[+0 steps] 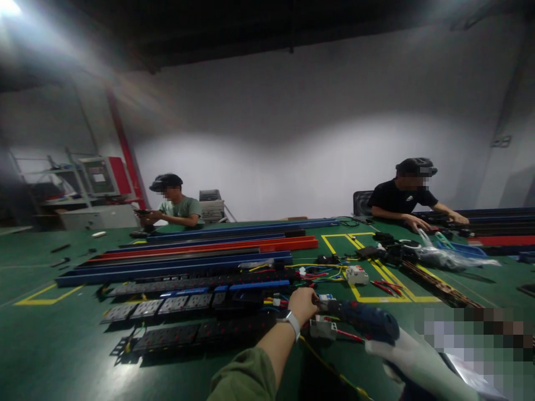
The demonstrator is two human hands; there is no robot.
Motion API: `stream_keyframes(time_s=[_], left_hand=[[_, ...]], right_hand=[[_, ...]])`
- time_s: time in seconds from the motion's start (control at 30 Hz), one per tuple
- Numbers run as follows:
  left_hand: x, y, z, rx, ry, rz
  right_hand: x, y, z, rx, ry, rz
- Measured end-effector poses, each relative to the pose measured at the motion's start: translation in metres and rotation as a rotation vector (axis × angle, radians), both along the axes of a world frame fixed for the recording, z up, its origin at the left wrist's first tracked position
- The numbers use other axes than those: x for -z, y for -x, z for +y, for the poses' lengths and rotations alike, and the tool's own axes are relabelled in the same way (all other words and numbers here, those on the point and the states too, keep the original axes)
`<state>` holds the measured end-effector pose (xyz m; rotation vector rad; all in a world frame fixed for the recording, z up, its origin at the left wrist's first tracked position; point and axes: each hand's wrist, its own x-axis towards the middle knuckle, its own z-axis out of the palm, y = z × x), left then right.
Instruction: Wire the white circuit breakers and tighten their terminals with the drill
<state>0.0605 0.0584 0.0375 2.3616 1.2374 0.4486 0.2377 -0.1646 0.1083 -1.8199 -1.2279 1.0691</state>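
Observation:
My left hand (304, 304), with a watch on its wrist, has its fingers closed at the front end of a dark blue cordless drill (365, 319). What those fingers pinch is hidden, beside a small white-and-blue part (325, 298). My right hand (382, 352), in a white glove, is wrapped round the drill's grip, the tool pointing left. Just below the drill tip lies a white circuit breaker (323, 328) with a red wire. Black power strips with sockets (167, 336) lie left of my left hand, coloured wires (273, 302) at their near end.
Blue channels (175, 269) and an orange channel (288, 244) lie behind the strips. Another breaker (356, 274) and red-handled pliers (388, 287) rest ahead. Plastic bags (447, 257) lie right. Two people (179, 209) work across the green table (67, 345).

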Motion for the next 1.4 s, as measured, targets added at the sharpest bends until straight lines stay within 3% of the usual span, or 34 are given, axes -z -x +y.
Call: stream_keyframes(time_s=[0.07, 0.27, 0.7, 1.4], left_hand=[[0.001, 0.000, -0.001, 0.000, -0.003, 0.010], [0.004, -0.001, 0.001, 0.027, -0.008, 0.000], [0.007, -0.001, 0.002, 0.021, -0.009, -0.001], [0.003, -0.003, 0.000, 0.004, 0.023, 0.032]], right_hand=[[-0.008, 0.004, -0.004, 0.015, -0.043, 0.081], [-0.025, 0.006, -0.010, -0.012, -0.074, 0.035], [-0.020, 0.006, -0.009, 0.040, -0.081, 0.134], [-0.027, 0.007, -0.011, 0.035, -0.047, 0.151]])
